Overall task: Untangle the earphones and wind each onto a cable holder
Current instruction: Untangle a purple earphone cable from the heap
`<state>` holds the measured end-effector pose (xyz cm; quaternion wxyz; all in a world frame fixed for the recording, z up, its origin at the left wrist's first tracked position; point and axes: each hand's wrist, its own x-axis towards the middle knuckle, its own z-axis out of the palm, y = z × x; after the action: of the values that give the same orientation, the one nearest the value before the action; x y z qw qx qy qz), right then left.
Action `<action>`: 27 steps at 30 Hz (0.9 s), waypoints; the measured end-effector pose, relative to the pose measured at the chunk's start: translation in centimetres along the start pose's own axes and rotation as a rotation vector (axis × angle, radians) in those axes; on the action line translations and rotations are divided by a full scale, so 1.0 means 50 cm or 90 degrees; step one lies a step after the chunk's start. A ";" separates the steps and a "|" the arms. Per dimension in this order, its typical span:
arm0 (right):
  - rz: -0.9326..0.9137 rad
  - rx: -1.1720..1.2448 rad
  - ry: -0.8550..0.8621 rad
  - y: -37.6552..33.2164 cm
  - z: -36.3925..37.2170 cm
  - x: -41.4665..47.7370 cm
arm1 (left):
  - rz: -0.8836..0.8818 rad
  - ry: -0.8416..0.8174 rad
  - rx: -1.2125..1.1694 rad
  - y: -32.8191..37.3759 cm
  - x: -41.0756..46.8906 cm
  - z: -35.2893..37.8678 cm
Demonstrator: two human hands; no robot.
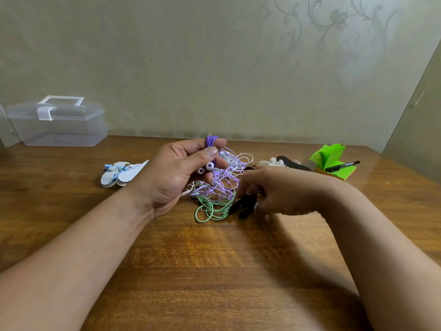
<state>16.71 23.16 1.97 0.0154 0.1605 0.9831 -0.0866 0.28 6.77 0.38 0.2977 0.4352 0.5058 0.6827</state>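
Head view: left hand (176, 173) grips purple coil (211, 141) above the tangle (218, 195). Nearby, right hand (284, 189) pinches black holder (243, 206), likely for winding.

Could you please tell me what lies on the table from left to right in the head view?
Clear plastic box → pale blue cable holders → left hand gripping the purple earphones → tangled cables → right hand → green sticky notes.
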 end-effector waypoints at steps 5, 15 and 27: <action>0.045 0.063 0.179 0.006 -0.016 -0.001 | 0.000 -0.006 0.005 0.000 -0.002 0.001; 0.211 -0.019 0.320 0.057 0.011 0.030 | 0.000 -0.018 0.038 -0.004 -0.003 0.004; 0.231 0.019 0.353 0.078 0.017 0.038 | -0.012 -0.032 0.053 -0.004 -0.008 0.013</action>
<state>16.17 27.26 0.37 -0.2396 0.3509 0.9039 -0.0497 1.01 6.78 0.15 0.2982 0.4594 0.5300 0.6474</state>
